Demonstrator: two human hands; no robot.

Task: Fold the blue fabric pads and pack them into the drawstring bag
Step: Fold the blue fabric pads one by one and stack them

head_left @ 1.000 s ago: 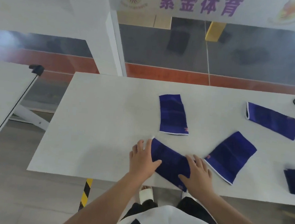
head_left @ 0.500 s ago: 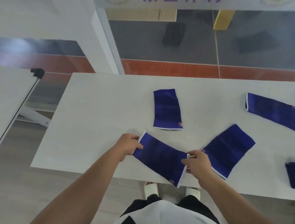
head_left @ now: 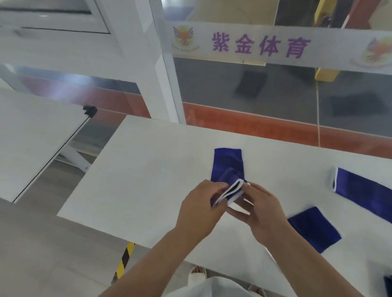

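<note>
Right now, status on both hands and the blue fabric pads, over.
Left hand and right hand both pinch one folded blue fabric pad with white trim above the white table. Three pads lie unfolded. Drawstring bag not in view. Nothing obstructing.

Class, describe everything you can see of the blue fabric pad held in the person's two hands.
The blue fabric pad with white edging looks like soft, dark blue cloth, folded over so its white-trimmed edges stack into layers with a dark gap between them. It is lifted above the white table, tilted, in front of another blue pad. The left hand pinches it from the left and the right hand from the right; most of it is hidden by fingers.
</note>
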